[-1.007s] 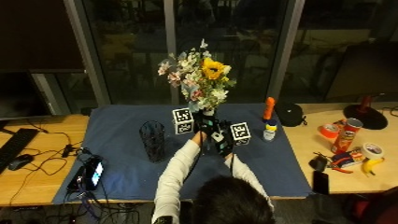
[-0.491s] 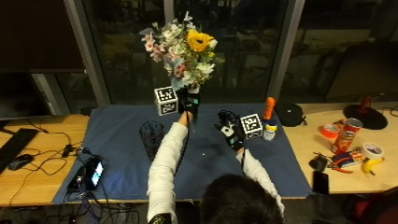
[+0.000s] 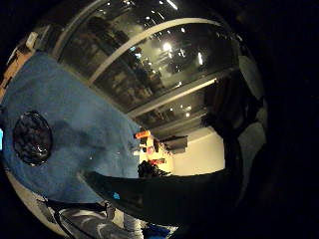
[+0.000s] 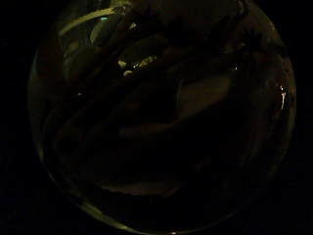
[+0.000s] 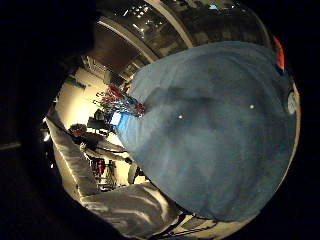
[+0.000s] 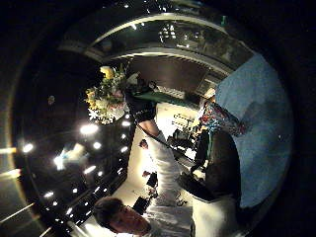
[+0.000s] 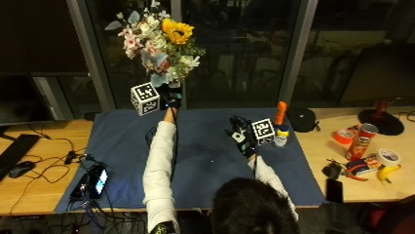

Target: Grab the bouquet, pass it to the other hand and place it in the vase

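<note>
You sit at a wooden table (image 7: 39, 190) covered by a blue cloth (image 7: 207, 161), facing dark windows (image 7: 246, 48). A can of crisps (image 7: 360, 142), tape rolls and a banana (image 7: 387, 173) lie off to your right. Your left hand (image 7: 171, 100) grips the bouquet (image 7: 159, 41) by its stems, raised high above the cloth. Your right hand (image 7: 243, 139) hovers over the cloth, fingers relaxed, holding nothing.

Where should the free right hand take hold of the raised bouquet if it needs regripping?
Probably on the stems just below the left hand: the mixed flower bouquet with a yellow sunflower stands upright, blooms on top. The right hand, low over the blue cloth, would come from below on its own side.
</note>
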A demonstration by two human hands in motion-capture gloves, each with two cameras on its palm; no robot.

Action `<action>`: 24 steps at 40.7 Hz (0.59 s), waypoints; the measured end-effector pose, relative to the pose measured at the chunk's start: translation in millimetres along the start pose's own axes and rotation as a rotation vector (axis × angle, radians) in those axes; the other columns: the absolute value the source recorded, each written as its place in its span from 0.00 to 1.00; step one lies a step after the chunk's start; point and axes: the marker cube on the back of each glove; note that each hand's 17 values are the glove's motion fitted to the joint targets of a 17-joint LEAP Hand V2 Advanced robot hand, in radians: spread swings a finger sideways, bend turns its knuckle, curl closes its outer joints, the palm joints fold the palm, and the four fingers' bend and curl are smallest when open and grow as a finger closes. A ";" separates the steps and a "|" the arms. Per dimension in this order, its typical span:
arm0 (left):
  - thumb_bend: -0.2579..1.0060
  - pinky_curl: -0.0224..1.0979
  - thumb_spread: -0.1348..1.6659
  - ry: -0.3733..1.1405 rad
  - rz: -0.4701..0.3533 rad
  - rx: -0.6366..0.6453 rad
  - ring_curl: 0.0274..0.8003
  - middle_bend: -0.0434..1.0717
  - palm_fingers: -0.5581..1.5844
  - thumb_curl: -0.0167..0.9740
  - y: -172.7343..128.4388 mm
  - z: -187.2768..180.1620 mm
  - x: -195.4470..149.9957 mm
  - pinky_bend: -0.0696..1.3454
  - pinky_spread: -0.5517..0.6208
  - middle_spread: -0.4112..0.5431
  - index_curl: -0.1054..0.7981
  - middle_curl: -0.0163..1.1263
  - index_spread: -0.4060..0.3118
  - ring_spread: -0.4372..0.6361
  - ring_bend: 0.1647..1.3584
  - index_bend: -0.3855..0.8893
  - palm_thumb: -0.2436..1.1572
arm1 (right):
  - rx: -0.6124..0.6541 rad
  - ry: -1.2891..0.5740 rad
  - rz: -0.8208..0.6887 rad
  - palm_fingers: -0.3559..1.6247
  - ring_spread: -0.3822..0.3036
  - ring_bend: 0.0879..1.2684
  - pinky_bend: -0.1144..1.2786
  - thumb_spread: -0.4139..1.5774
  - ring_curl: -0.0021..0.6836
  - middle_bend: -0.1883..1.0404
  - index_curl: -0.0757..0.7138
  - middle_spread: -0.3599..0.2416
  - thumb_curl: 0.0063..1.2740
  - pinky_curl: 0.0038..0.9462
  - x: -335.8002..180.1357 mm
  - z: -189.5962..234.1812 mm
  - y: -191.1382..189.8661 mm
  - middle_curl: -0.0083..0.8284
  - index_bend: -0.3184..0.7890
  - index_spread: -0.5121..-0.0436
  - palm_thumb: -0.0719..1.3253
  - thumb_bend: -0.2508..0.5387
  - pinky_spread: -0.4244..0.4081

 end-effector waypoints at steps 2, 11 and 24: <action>0.18 0.48 0.21 -0.006 0.004 0.020 0.62 0.76 0.90 0.79 -5.6 -9.9 -1.4 0.51 0.14 0.05 0.76 0.53 0.05 0.06 0.58 0.72 0.78 | 0.009 0.000 0.066 0.38 0.44 0.25 0.37 0.73 0.47 0.33 0.53 0.48 0.48 0.34 0.6 1.2 2.3 0.47 0.41 0.41 0.63 0.29 0.57; 0.18 0.47 0.21 -0.004 -0.026 0.078 0.62 0.77 0.90 0.80 -28.2 -48.0 -28.9 0.51 0.14 0.05 0.77 0.53 0.05 0.06 0.57 0.72 0.78 | -0.004 -0.011 0.200 0.39 0.45 0.24 0.35 0.73 0.47 0.32 0.51 0.48 0.47 0.34 6.3 11.9 5.1 0.47 0.42 0.41 0.63 0.29 0.59; 0.09 0.44 0.34 -0.242 -0.198 -0.364 0.58 0.71 0.67 0.75 -3.2 -91.4 -183.1 0.44 0.19 0.09 0.69 0.51 0.17 0.09 0.50 0.50 0.62 | -0.113 -0.029 0.286 0.39 0.46 0.21 0.31 0.74 0.47 0.31 0.51 0.49 0.47 0.34 -1.8 17.6 26.2 0.46 0.43 0.42 0.63 0.29 0.60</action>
